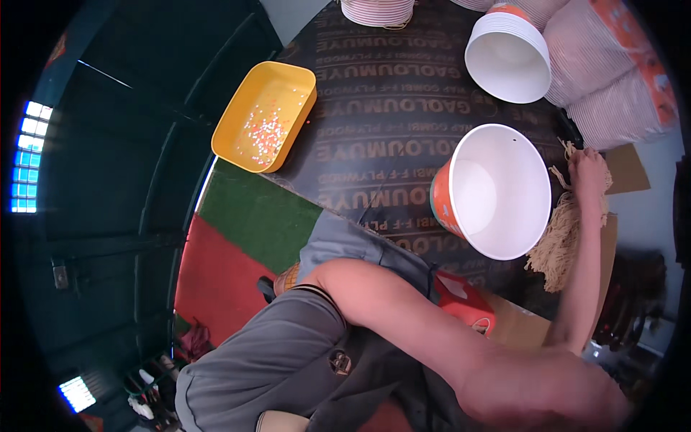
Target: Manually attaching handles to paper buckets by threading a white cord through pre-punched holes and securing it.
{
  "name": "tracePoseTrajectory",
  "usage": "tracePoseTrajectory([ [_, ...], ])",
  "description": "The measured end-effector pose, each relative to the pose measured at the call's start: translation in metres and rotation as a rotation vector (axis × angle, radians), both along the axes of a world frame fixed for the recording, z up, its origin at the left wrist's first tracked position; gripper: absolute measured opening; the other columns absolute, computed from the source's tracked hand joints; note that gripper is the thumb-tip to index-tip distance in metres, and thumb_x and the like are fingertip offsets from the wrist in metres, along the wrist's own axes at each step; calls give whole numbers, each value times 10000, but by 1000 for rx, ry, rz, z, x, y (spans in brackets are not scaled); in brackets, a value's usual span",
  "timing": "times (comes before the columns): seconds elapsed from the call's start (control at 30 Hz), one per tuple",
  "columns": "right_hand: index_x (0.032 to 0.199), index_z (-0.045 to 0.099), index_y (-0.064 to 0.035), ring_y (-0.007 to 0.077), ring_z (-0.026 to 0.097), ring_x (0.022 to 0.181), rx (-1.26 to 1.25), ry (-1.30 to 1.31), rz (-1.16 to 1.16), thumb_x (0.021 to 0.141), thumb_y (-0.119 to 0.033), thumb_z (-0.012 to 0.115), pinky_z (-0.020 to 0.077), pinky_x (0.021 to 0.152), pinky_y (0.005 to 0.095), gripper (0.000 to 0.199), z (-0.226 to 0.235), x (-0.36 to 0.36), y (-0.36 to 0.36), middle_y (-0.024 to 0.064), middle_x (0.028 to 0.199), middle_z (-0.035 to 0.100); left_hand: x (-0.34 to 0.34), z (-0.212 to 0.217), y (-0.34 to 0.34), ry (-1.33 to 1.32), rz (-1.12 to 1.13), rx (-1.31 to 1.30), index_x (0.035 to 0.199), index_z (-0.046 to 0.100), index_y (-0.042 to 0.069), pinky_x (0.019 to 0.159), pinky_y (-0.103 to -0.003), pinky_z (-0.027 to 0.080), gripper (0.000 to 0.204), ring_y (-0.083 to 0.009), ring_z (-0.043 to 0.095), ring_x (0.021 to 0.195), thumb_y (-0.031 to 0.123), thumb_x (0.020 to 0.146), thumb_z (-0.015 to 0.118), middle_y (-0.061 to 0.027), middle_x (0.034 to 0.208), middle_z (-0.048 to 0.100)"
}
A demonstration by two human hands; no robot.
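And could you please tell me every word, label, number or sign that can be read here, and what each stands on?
Black tabletop: repeated rows of brown lettering, partly legible; I'm not copying printed words out.
Orange-and-white bucket: pale marks on its outer side, too small to read.
Grey shirt: a round emblem, too small to read.

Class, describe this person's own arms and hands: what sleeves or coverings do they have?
The left arm wears a short grey sleeve whose cuff has dark and tan bands; below it is bare. The right hand and forearm show no glove or watch. The left hand is unclear.
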State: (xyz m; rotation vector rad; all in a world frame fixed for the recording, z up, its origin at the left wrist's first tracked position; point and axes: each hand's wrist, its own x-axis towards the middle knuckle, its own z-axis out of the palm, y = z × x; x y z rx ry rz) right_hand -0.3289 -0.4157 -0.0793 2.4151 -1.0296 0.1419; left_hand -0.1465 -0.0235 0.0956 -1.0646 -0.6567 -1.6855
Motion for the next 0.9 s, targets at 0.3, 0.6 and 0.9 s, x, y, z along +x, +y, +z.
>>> tracePoseTrajectory([
  [0.3, 1096, 776, -15, 83, 650, 939, 810, -924, -10, 1055, -262, 765, 503, 893, 270, 250, 47, 29, -21, -6, 1017, 765, 54, -59, -2, -846, 192, 146, 1144, 737, -11, 1004, -299, 512, 309, -130, 677, 1086, 256, 1180, 585, -42, 1105, 732],
  [0.6, 1057, 752, -59, 104, 688, 920, 864, -1430, 355, 1089, -302, 736, 535, 910, 287, 246, 207, 56, -13, 6, 974, 750, 80, -58, -4, -1104, 356, 288, 1211, 731, -3, 1003, -329, 508, 209, -172, 668, 1135, 122, 1167, 569, -87, 1175, 735],
  [0.9, 1168, 760, -19, 56, 604, 747, 636, -941, 711, 1078, -154, 704, 465, 654, 225, 172, 281, 128, 130, 10, 957, 733, 123, -58, -48, -1041, 1274, 660, 1526, 571, 14, 919, -269, 565, 528, -75, 670, 1012, 43, 1032, 755, -36, 1199, 714],
])
